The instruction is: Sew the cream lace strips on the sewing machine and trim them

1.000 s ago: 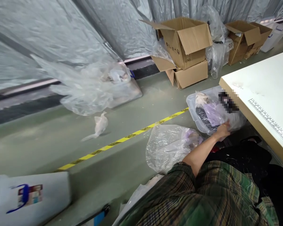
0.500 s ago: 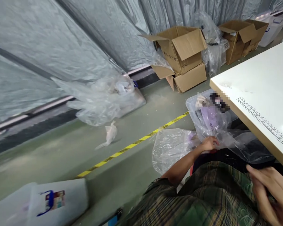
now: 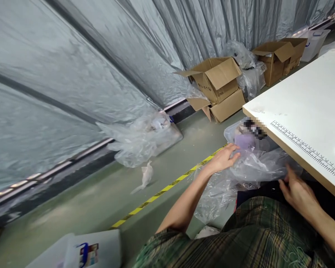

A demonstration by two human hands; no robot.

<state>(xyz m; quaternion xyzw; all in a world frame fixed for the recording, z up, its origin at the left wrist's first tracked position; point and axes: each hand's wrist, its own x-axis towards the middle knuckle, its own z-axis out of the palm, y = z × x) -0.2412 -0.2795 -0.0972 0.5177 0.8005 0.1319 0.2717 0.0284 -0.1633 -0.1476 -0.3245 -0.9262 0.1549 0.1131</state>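
A clear plastic bag (image 3: 257, 167) lies across my lap, just in front of the table edge. My left hand (image 3: 223, 160) rests at its left side, fingers stretched and apart. At the bag's right end is my right hand (image 3: 300, 191), with its fingers curled on the film; the fingertips are slightly blurred. Beyond the bag stands a clear plastic bin (image 3: 231, 131), partly under the table, with a purple packet (image 3: 245, 141) in it. More loose clear film (image 3: 214, 201) hangs below my left forearm.
A white table (image 3: 304, 96) with a printed ruler scale juts in from the right. Open cardboard boxes (image 3: 223, 82) stand along the silver curtain (image 3: 123, 48). Yellow-black tape (image 3: 162, 191) crosses the floor. A lidded white bin (image 3: 103, 245) sits at lower left.
My left hand has moved up and its fingers have spread. My right hand has come forward from my lap to the bag, which is now bunched higher. The view has shifted.
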